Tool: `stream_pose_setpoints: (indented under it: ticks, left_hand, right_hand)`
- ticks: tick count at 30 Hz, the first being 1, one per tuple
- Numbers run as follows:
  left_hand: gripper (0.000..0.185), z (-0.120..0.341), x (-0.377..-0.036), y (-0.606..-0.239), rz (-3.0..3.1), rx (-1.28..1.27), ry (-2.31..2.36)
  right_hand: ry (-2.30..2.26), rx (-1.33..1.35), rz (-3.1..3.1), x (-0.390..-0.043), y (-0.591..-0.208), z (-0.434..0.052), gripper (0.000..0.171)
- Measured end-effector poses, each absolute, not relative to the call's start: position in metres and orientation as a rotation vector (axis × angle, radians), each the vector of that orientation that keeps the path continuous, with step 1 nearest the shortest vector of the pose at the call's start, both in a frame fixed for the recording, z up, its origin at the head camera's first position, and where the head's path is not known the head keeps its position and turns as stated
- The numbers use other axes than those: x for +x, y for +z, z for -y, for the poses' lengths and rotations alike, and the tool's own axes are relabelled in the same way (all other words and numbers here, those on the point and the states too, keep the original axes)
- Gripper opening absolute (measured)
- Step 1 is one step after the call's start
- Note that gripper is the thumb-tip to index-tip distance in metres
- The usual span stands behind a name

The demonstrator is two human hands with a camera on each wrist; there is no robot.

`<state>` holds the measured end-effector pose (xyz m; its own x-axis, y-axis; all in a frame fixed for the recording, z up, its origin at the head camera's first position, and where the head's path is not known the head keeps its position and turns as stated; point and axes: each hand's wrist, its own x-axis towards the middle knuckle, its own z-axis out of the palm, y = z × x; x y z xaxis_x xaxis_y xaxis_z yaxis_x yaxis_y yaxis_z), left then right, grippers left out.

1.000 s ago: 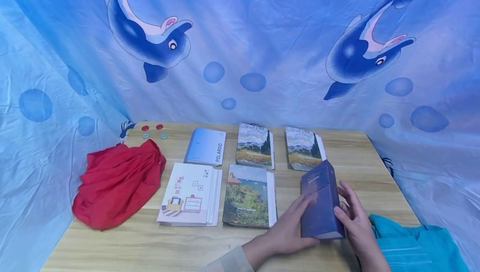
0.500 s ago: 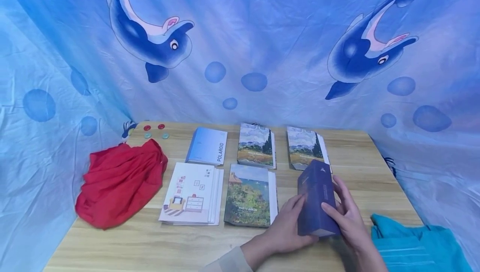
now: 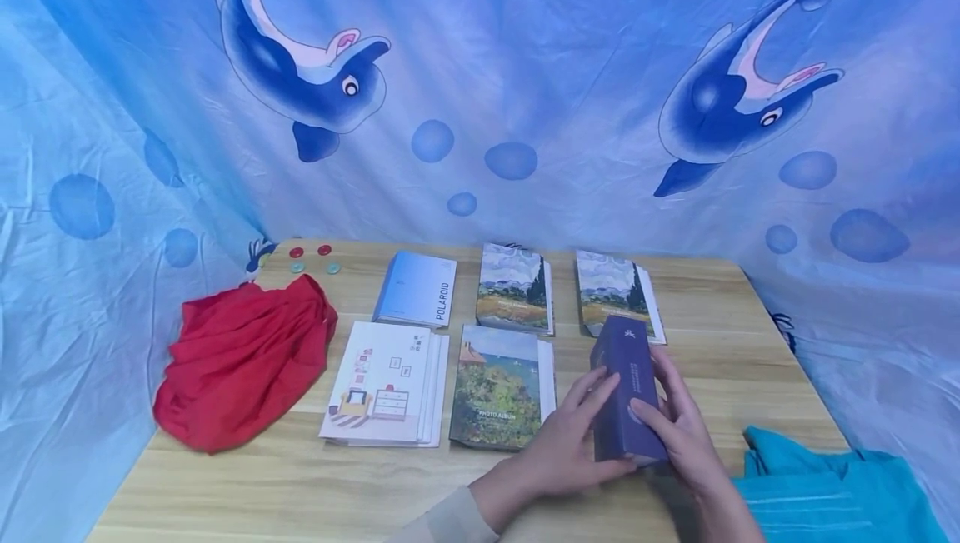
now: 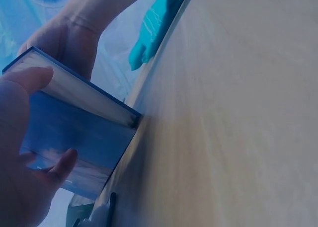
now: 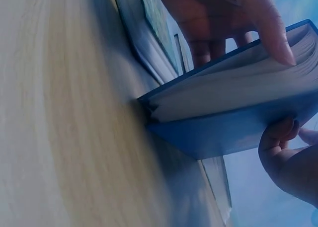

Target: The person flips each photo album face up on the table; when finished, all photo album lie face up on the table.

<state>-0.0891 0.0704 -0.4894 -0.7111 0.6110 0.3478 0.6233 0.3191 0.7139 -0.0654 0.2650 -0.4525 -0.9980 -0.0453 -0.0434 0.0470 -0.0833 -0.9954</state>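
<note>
Both hands are holding a thick dark blue hardcover album (image 3: 626, 389), which is standing tilted on one long edge on the pale wooden table (image 3: 315, 485), at about four o'clock from the table's middle. The left hand (image 3: 570, 443) is pressing against the album's left cover with fingers fairly straight; in the left wrist view its thumb (image 4: 27, 80) is lying along the top edge by the page block and a fingertip is touching the blue cover (image 4: 74, 132). The right hand (image 3: 675, 435) is cupping the album from the right, fingers curling over the spine and cover; in the right wrist view the album (image 5: 233, 117) is resting on its lower corner on the wood with that hand's fingers curled beneath.

Just to the album's left, at nine o'clock from it, a photo album with a green garden painting on its cover (image 3: 498, 389) is lying flat. Further left is lying a white album with a drawn room on it (image 3: 382, 385). Along the far row, at twelve o'clock, are lying a light blue album marked POLAROID (image 3: 416, 289) and two albums with a wheat-field painting, one central (image 3: 513, 289) and one right (image 3: 611, 289). A crumpled red cloth (image 3: 243, 356) is lying at nine o'clock of the table, small red and teal discs (image 3: 311, 258) beyond it. A teal cloth (image 3: 832, 493) is lying at the near right corner.
</note>
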Motion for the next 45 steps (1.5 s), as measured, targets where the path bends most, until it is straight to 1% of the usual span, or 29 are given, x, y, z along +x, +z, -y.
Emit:
stream_pose_setpoints:
  ticks: [8, 14, 17, 20, 24, 34, 38, 42, 45]
  left_hand:
    - [0.105, -0.062, -0.090, -0.486, 2.573, -1.140, -1.510]
    - [0.108, -0.057, -0.093, -0.483, 2.510, -1.169, -1.453]
    - [0.109, -0.054, -0.095, -0.480, 2.464, -1.168, -1.506]
    - [0.107, -0.050, -0.095, -0.477, 2.437, -1.122, -1.711]
    - [0.105, -0.046, -0.096, -0.477, 2.412, -1.055, -1.936]
    - [0.105, -0.051, -0.098, -0.481, 2.430, -1.039, -2.023]
    - [0.106, -0.053, -0.097, -0.483, 2.467, -0.999, -2.015]
    - [0.106, -0.055, -0.094, -0.485, 2.507, -0.952, -1.995]
    - [0.107, -0.056, -0.093, -0.487, 2.541, -0.894, -2.010]
  right_hand:
    - [-2.228, -0.002, -2.143, -0.069, -0.449, -0.256, 0.077]
    - [-2.139, -0.014, -2.249, -0.067, -0.460, -0.257, 0.065]
    - [-2.092, -0.081, -2.231, -0.067, -0.469, -0.263, 0.061]
    - [-2.007, -0.167, -2.190, -0.067, -0.480, -0.273, 0.063]
    - [-1.873, -0.234, -2.202, -0.069, -0.490, -0.284, 0.072]
    - [-1.782, -0.232, -2.235, -0.067, -0.491, -0.296, 0.077]
    - [-1.734, -0.214, -2.284, -0.063, -0.489, -0.300, 0.082]
    - [-1.657, -0.124, -2.330, -0.060, -0.487, -0.303, 0.084]
    - [-1.542, -0.032, -2.407, -0.058, -0.486, -0.304, 0.090]
